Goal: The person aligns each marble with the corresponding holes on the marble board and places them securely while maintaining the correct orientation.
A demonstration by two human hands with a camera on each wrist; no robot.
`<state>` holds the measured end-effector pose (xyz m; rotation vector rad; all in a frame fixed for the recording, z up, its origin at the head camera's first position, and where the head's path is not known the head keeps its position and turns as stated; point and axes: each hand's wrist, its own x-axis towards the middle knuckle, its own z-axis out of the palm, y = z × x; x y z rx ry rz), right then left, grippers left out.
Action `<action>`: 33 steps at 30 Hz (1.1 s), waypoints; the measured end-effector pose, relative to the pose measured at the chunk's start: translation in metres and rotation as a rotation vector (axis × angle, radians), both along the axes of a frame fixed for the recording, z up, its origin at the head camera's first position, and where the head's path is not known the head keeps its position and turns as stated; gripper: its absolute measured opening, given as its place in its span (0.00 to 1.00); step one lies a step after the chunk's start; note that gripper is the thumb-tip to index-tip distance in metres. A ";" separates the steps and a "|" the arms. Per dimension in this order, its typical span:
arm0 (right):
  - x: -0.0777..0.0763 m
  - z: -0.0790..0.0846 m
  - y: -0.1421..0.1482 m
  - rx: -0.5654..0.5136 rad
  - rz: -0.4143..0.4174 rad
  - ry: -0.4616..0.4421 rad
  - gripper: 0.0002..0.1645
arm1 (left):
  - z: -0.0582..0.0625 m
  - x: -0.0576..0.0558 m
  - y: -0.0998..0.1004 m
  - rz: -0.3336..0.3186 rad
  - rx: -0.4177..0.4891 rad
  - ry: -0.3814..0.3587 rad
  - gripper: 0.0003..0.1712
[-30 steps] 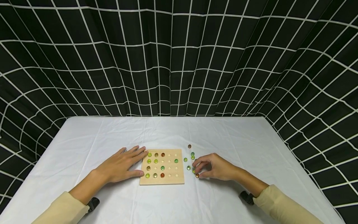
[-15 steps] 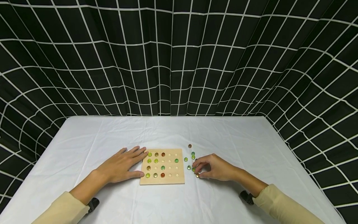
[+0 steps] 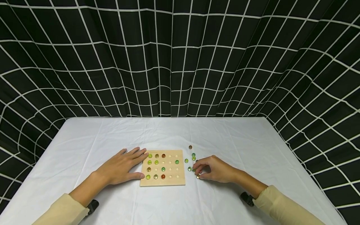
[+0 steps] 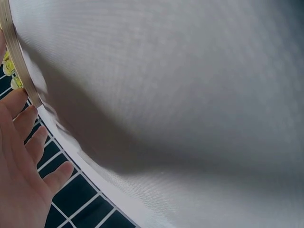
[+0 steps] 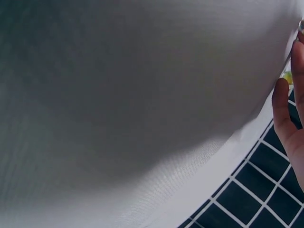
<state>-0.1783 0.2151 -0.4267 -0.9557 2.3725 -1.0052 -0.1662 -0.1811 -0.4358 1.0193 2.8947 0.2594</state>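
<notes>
"What does the head view show?"
"A pale wooden board [image 3: 167, 166] bearing round green, brown and red glassy beads [image 3: 163, 169], on a white-clothed surface [image 3: 157, 203]. The left hand [image 3: 122, 166] rests at the board's left edge. The right hand [image 3: 215, 169], fingers bent, is over loose beads [image 3: 186, 160] right of the board; whether it holds one, I cannot tell."
"Wrist views?"
"Left: spread fingers by the board's corner. Right: thumb near a yellow-green bead [image 5: 288, 77]."

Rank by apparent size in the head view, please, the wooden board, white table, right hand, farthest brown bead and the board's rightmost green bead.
1. White table
2. Wooden board
3. Right hand
4. Brown bead and green bead: too alike to rank.
</notes>
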 end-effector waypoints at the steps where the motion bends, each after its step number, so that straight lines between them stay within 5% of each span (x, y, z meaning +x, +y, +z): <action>1: 0.000 0.000 0.000 -0.002 0.001 0.001 0.18 | 0.000 0.000 0.000 0.000 -0.002 0.002 0.47; 33: -0.003 0.011 -0.035 -0.171 0.024 0.036 0.13 | 0.000 0.001 0.001 -0.002 -0.014 0.027 0.47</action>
